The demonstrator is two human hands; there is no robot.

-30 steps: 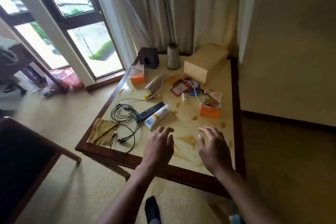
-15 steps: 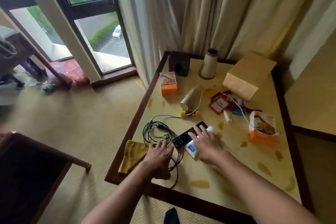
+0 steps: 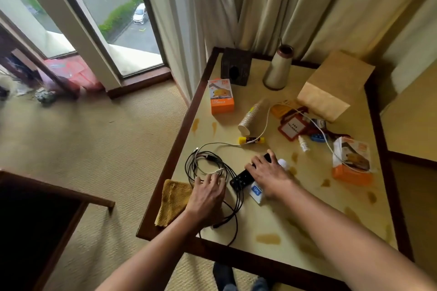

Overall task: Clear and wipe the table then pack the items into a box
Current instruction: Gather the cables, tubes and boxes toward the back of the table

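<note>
A stained table [image 3: 326,217] carries clutter. My left hand [image 3: 208,198] lies on a coil of black cable [image 3: 201,160], its fingertips touching the loops, beside a yellow cloth [image 3: 172,201]. My right hand [image 3: 269,175] covers a black remote [image 3: 238,179] and a white tube [image 3: 256,192], fingers spread over both; whether it grips them is hidden. A brown cardboard box [image 3: 335,85] stands at the far right. An orange carton [image 3: 221,95], a stack of paper cups [image 3: 250,117], a glue stick [image 3: 250,140], red badge holders [image 3: 292,126] and an opened orange packet [image 3: 352,163] lie between.
A dark cube [image 3: 235,68] and a cone of thread [image 3: 279,68] stand at the table's back edge by the curtains [image 3: 260,2]. A dark wooden chair [image 3: 35,220] is at the lower left on the carpet. A window [image 3: 106,14] fills the left.
Both hands moved forward from the table's near edge onto the items: the left onto the cable coil, the right onto the remote and tube. My view shifted left and closer.
</note>
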